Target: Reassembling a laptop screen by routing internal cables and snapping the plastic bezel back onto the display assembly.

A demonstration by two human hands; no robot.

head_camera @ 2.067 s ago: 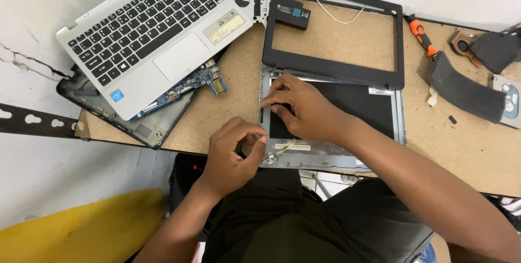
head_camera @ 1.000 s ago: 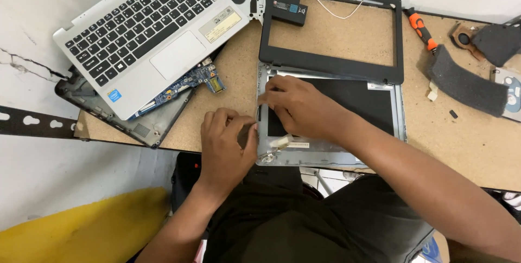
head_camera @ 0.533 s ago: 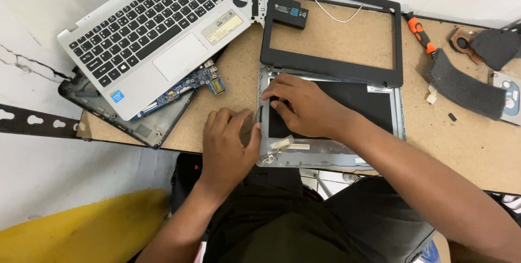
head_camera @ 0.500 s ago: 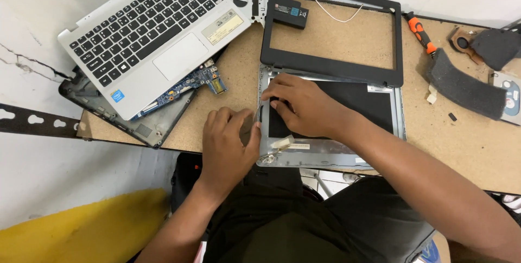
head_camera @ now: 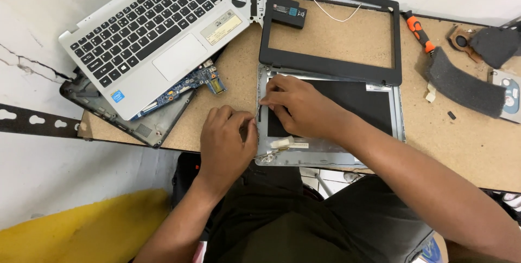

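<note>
A black screen panel (head_camera: pixel 358 106) lies in its silver lid cover (head_camera: pixel 325 159) on a chipboard table. My right hand (head_camera: pixel 301 106) rests on the panel's left part, with its fingertips pinched at the left edge by a short thin dark piece (head_camera: pixel 259 113). My left hand (head_camera: pixel 225 143) sits just left of the cover, fingers curled, and its fingertips touch the cover's left rim close to the right hand's. What the fingertips grip is too small to tell.
A black screen bezel (head_camera: pixel 331 65) lies behind the cover, with a small black module (head_camera: pixel 288 13) and a white wire (head_camera: pixel 334 16) inside it. A keyboard deck (head_camera: pixel 146 30) sits over a base with a circuit board (head_camera: pixel 184 84) at left. An orange-handled screwdriver (head_camera: pixel 418 30) and grey pads (head_camera: pixel 467 84) lie at right.
My left hand has moved up from the cover's lower left corner to its left rim. My right hand has stayed on the panel's left edge with small finger shifts.
</note>
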